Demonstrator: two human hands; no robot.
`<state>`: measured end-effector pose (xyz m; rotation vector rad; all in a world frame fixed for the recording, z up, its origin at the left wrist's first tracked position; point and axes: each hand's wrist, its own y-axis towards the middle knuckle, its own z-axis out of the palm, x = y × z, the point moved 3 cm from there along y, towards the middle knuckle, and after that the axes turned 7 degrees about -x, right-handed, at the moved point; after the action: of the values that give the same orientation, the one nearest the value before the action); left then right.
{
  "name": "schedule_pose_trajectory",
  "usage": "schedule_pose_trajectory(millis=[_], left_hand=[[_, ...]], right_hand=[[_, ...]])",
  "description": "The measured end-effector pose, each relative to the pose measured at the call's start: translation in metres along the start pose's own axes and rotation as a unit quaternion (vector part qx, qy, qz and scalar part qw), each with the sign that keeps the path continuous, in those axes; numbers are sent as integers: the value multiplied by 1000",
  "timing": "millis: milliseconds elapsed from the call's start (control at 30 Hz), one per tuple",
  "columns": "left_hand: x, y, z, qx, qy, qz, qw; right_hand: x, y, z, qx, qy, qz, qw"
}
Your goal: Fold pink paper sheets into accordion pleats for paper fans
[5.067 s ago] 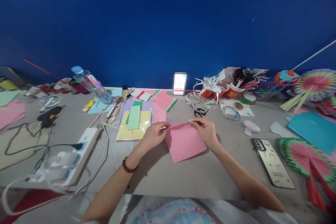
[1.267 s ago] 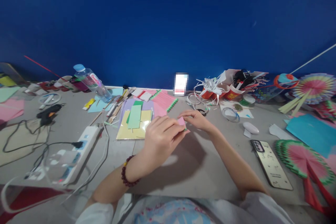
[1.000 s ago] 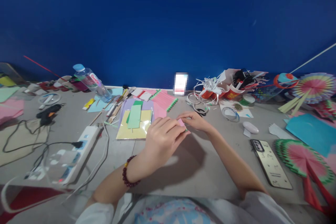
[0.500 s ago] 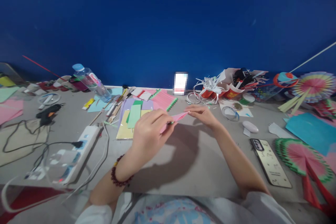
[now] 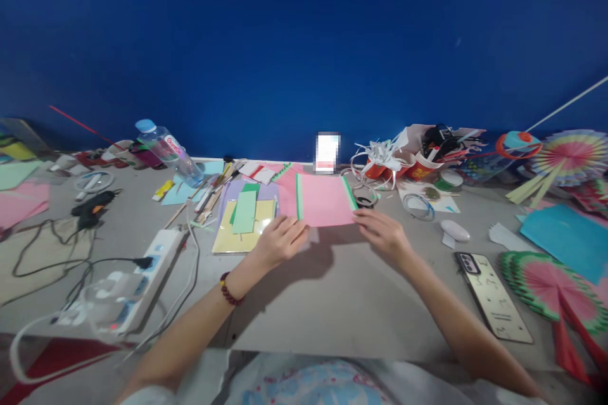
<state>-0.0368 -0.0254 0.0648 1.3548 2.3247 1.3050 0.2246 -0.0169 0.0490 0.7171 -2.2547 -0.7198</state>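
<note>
A pink sheet of paper with green strips along its left and right edges is held up above the table. My left hand pinches its lower left corner. At the lower right corner, my right hand grips the paper between thumb and fingers. Behind the sheet and partly covered by it lies a pleated pink paper with a green edge. Left of my left hand, green paper strips rest on a yellow packet.
A power strip, a glue gun and a tilted plastic bottle are on the left. Red cups with tools stand at the back right. A phone and a pink-green paper fan lie at the right.
The pink paper, seen narrow and nearly edge-on before, now faces me spread out flat. My left hand has turned and dropped lower; my right hand has shifted to the right and down.
</note>
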Motion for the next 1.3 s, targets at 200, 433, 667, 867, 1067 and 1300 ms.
schedule_pose_trajectory(millis=[200,433,667,867,1067,1300], left_hand=[[-32,-34,35,136,-55,6,989],[-44,-45,34,213,-77,-36,973],[-70,-59,18,279,-80,-140,947],[-75,-59,18,284,-91,-192,935],[-56,-48,33,301,-96,-141,938],[-33,-35,50,292,-128,-90,944]], right_hand=[[-5,-53,22,110,-144,-95,979],[2,-69,31,123,-196,-101,968],[26,-81,34,137,-239,4,961],[44,-83,39,122,-232,58,963],[21,-74,37,116,-135,61,982],[-5,-56,32,166,-29,55,984]])
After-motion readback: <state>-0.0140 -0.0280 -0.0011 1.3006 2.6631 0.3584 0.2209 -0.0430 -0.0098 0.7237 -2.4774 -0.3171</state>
